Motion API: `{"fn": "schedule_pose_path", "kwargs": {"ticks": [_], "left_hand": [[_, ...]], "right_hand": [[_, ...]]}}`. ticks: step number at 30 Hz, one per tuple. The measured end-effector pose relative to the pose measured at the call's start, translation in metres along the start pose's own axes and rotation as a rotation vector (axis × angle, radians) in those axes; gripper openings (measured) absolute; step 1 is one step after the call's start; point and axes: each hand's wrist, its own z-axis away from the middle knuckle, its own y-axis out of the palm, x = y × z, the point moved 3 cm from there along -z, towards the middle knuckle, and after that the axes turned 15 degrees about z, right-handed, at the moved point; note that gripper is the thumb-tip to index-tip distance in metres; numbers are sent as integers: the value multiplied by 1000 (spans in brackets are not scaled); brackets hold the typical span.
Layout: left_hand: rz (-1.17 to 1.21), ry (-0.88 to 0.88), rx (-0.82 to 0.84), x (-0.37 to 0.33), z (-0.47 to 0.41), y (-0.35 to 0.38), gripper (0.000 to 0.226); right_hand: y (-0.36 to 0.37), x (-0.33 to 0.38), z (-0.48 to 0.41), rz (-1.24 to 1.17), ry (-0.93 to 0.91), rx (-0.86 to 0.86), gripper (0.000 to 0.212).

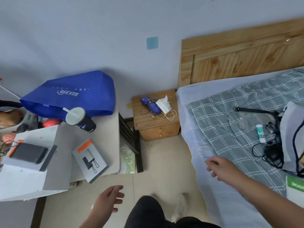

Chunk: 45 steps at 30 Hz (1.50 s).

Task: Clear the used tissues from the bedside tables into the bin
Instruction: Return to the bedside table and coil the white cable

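Tissue (164, 99), crumpled white, lies on the far wooden bedside table (142, 120), touching a folded blue umbrella (150, 104) and just beside a white cable (166, 116). Both the left hand (109, 199) and right hand (220, 167) hang near, fingers loosely spread, empty. A careless grab could drag the cable along. White print on the blue bag (70, 94) is upside down, unreadable.

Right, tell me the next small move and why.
Probably step closer and reach the right hand toward the white tissue on the bedside table: it and the left hand are empty, and the tissue lies far from both, beside the folded umbrella.
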Motion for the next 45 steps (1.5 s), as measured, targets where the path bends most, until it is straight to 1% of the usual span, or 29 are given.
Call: {"fn": "schedule_pose_path", "kwargs": {"ticks": [4,8,11,15,17,19,24,30,32,34,39,42,45], "left_hand": [[28,-20,7,-36,-32,21,23],[12,-23,69,-87,-91,50,25],[-20,-9,138,-136,-145,74,26],[-65,33,248,-207,-202,102,26],[-89,44,272,-239,-228,114,25],[-64,30,271,-264,-249,125,26],[-47,-33,246,-292,-289,153,26],[-57,-108,162,-295,-316,188,24],[-52,-120,176,-300,-331,202,23],[-52,-115,200,-305,-354,218,21],[-70,-64,241,-312,-432,261,18],[2,-69,197,-305,-478,277,15],[67,-109,155,-289,-513,286,14]], "right_hand": [[-44,65,-63,7,-69,-51,13],[-65,105,-115,33,-74,-73,12],[-74,116,-141,72,-39,-56,13],[-78,112,-164,158,29,-16,19],[-80,108,-176,140,79,2,13],[-83,107,-189,115,121,21,9],[-96,116,-246,115,145,76,10],[-114,163,-340,152,51,224,12],[-115,180,-372,217,0,256,19],[-110,195,-404,314,-72,285,31],[-70,225,-485,315,-137,288,65],[-38,231,-523,322,-138,295,82],[-9,234,-549,318,-140,296,87]]}}
